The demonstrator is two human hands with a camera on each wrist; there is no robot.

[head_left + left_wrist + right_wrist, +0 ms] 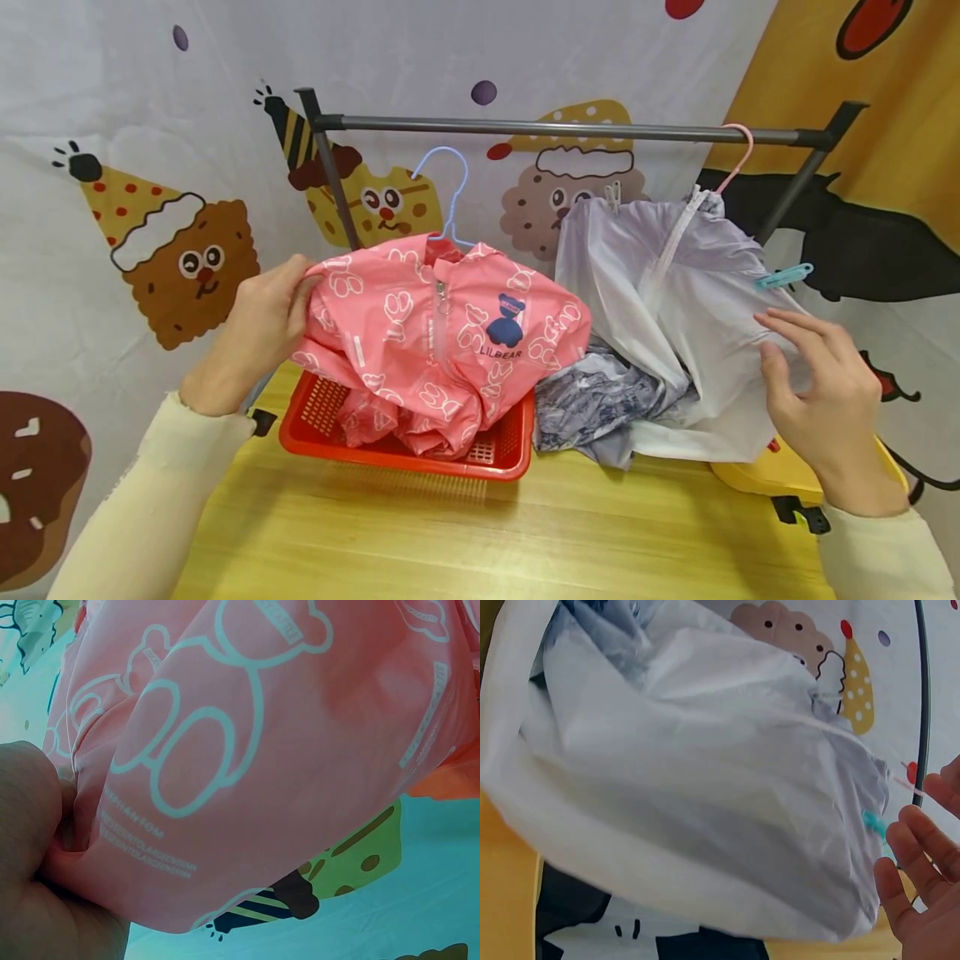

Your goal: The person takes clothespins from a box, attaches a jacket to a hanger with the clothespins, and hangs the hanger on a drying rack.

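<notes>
A pink zip jacket (397,308) with white bear outlines sits on a blue hanger (453,200), whose hook shows below the rail. My left hand (266,325) grips the jacket's shoulder at the left; in the left wrist view the pink cloth (300,735) bunches at the thumb. My right hand (825,392) has its fingers extended beside a pale white-lilac garment (697,308); whether they touch it I cannot tell. That garment hangs from a pink hanger (742,150) on the rail. A teal clothespin (783,277) and a white clothespin (613,196) are on its upper edge.
A dark metal rail (480,127) runs across the back between two posts. Under the jacket stands a red basket (405,462) on the wooden table (480,542). Grey patterned cloth (592,404) lies right of it. Something yellow (765,471) is at the right.
</notes>
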